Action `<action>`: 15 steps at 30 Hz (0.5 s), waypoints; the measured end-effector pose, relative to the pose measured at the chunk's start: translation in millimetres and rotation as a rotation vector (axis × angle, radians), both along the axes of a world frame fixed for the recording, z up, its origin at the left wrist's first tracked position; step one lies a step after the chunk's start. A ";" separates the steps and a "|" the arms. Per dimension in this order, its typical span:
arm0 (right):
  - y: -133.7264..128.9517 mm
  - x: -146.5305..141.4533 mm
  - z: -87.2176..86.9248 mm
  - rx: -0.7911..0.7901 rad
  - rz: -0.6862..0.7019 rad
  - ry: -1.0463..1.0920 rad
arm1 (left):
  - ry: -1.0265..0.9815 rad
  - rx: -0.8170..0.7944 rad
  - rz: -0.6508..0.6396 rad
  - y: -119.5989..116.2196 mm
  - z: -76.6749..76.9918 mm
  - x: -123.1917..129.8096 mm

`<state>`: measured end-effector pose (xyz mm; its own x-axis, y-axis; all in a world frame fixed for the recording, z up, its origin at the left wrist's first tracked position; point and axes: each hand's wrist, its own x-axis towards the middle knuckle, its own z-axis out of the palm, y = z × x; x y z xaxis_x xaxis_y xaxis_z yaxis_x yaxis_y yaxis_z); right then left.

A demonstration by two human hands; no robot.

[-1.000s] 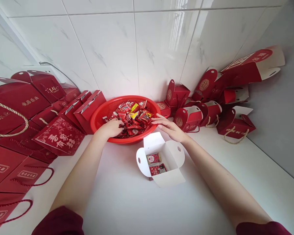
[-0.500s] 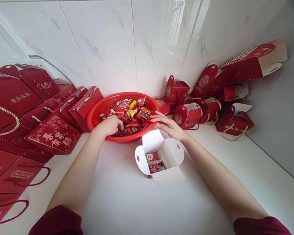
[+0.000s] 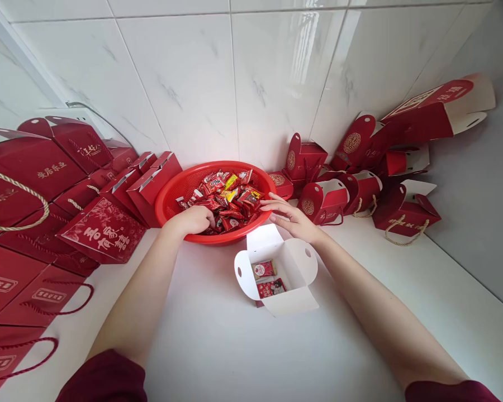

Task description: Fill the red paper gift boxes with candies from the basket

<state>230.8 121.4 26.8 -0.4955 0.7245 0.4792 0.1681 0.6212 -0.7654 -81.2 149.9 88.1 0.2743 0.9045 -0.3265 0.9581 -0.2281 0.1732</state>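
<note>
A red plastic basket [image 3: 167,207] holds a heap of small wrapped snacks [image 3: 228,195], mostly red with some yellow. My left hand [image 3: 198,219] is inside its front left part, fingers curled down among the packets; what they hold, if anything, is hidden. With fingers spread, my right hand [image 3: 291,219] rests against the basket's right rim and holds nothing. Just in front of the basket stands an open box [image 3: 294,273], white inside, with its flaps folded out. Two red packets [image 3: 265,269] are visible at its bottom.
Red gift boxes and bags [image 3: 103,229] with rope handles are stacked along the left. More red boxes [image 3: 324,200] stand at the right against the tiled wall [image 3: 193,84]. The white tabletop [image 3: 218,335] runs beneath everything.
The whole view has shifted slightly, so things appear a little further right. My left fingers have curled in more among the snacks. My right hand stays at the rim.
</note>
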 end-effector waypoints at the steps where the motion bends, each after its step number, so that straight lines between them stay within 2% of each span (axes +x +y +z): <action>1: 0.0 0.2 0.1 -0.004 0.000 -0.006 | 0.010 0.015 0.017 -0.1 0.0 -0.1; 8: 0.2 0.2 -0.2 -0.017 -0.010 -0.021 | -0.003 0.040 0.080 -3.7 2.5 0.8; 15: 0.0 -0.5 -0.5 -0.009 -0.016 -0.018 | -0.161 0.043 0.121 0.8 -3.3 -2.0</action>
<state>230.3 121.4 26.3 -0.4921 0.7368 0.4637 0.1915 0.6112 -0.7679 -83.3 150.7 84.7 0.2088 0.9461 -0.2477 0.9396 -0.1237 0.3192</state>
